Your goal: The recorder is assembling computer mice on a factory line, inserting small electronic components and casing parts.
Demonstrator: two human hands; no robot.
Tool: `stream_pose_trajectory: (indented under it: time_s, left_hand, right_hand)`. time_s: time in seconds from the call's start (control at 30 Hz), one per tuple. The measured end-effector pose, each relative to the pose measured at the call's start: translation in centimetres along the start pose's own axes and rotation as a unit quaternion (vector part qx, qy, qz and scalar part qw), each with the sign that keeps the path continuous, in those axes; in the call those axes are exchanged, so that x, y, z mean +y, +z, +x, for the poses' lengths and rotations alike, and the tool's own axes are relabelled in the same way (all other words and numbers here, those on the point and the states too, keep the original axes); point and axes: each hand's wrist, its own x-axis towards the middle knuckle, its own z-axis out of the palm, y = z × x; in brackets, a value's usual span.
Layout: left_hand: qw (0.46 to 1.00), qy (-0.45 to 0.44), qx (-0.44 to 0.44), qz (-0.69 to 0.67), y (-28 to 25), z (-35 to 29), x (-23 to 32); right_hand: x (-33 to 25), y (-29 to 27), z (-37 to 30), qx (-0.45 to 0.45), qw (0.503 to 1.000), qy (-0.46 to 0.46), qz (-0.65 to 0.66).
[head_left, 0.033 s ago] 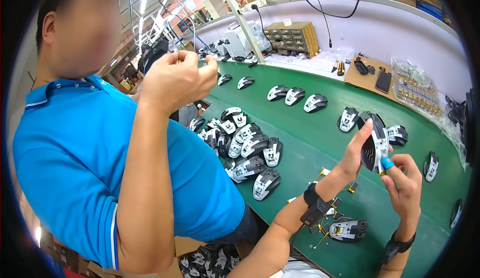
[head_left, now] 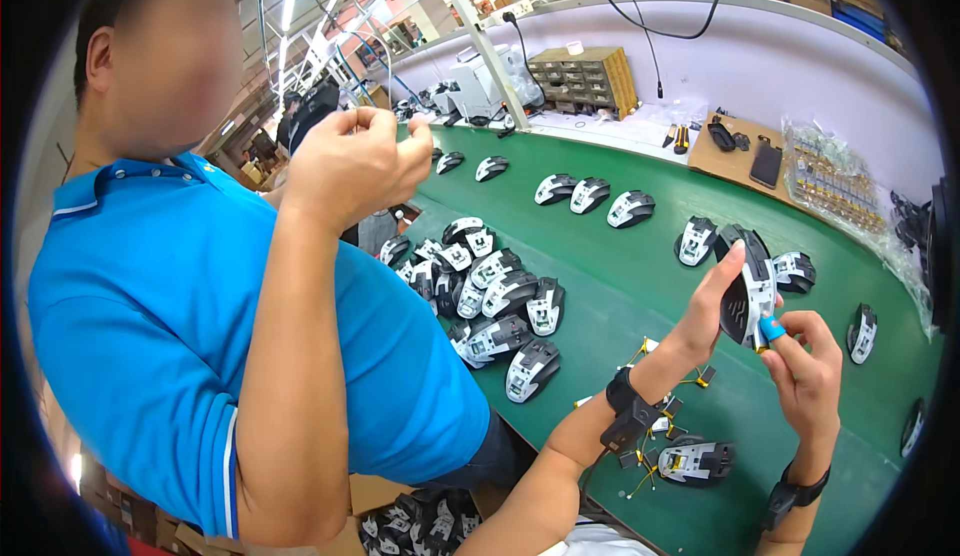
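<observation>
My left hand [head_left: 708,301] holds a black and white computer mouse [head_left: 738,301] up above the bench, tilted on its side, with the thumb along its edge. Closed at the mouse's lower end is my right hand [head_left: 812,364], a blue finger cot [head_left: 772,327] on one finger. A bit of yellow shows between its fingertips and the mouse; most of that small part is hidden. Below my hands another mouse [head_left: 697,460] lies with its yellow inside part exposed. Beside it are several small parts with yellow wires [head_left: 640,466].
A pile of mice [head_left: 500,291] covers the left of the green bench [head_left: 600,356], and more mice stand in a row [head_left: 590,194] behind. A co-worker in a blue shirt [head_left: 300,356] stands close on my left. Far right lie a cardboard sheet [head_left: 735,161] and bagged parts [head_left: 835,186].
</observation>
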Motion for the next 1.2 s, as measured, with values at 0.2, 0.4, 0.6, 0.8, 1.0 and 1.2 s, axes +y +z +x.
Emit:
stream_pose_trajectory:
  time_s: [0.2, 0.4, 0.6, 0.8, 1.0, 1.2]
  left_hand:
    - [1.000, -0.003, -0.001, 0.002, 0.2, -0.1, 0.3]
    - [0.999, 0.008, 0.034, 0.009, 0.8, 0.0, -0.1]
    - [0.999, 0.031, 0.018, 0.024, 0.4, 0.0, 0.2]
    - [0.998, 0.043, 0.037, -0.002, 1.0, -0.3, 0.0]
    - [0.996, 0.069, 0.012, 0.050, 0.2, -0.6, 0.0]
    - [0.997, 0.056, -0.025, 0.054, 0.2, -0.6, 0.2]
  right_hand:
    - [-0.2, 0.6, 0.3, 0.026, 1.000, -0.001, 0.010]
    - [0.6, 1.5, -0.1, 0.078, 0.997, 0.008, 0.019]
    - [0.6, 1.6, -0.1, 0.086, 0.996, -0.006, 0.027]
    - [-0.1, 2.7, -0.4, 0.143, 0.988, 0.048, 0.025]
    - [-0.1, 1.5, -0.2, 0.082, 0.996, -0.001, 0.022]
    - [-0.5, 1.6, -0.3, 0.098, 0.994, 0.025, 0.050]
